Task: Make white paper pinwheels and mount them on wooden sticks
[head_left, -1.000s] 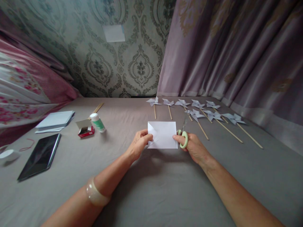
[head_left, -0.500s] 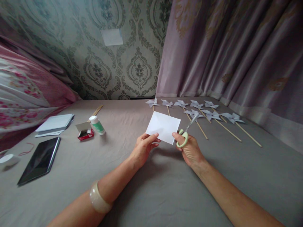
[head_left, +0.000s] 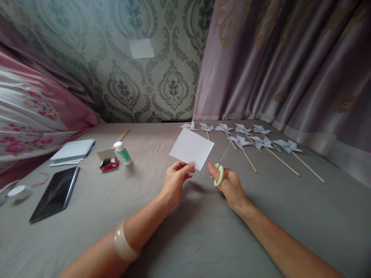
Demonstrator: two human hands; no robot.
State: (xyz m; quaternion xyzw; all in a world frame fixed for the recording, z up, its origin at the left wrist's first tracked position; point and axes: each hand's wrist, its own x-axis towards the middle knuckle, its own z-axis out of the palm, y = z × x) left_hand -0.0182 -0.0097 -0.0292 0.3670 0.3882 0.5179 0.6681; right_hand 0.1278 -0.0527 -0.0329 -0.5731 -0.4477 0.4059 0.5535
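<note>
A white sheet of paper (head_left: 191, 148) is pinched at its lower corner by my left hand (head_left: 177, 178), thumb on top, and held above the grey cloth. My right hand (head_left: 228, 183) is closed on a pair of scissors with pale green handles (head_left: 219, 175). The blades point up and away, to the right of the paper and apart from it. Beyond the paper lie several white paper pinwheels (head_left: 240, 142) on wooden sticks, in two rough rows.
To the left are a glue stick (head_left: 123, 153), an open red box (head_left: 109, 163), wooden sticks (head_left: 123, 135), a stack of paper (head_left: 72, 150), a dark tablet (head_left: 56, 195) and a white round object (head_left: 19, 192). A curtain (head_left: 249, 69) hangs behind the pinwheels.
My right hand has let go of the paper's edge and moved slightly away with the scissors. The paper has turned in my left hand and now stands corner-down. The view has shifted slightly.
</note>
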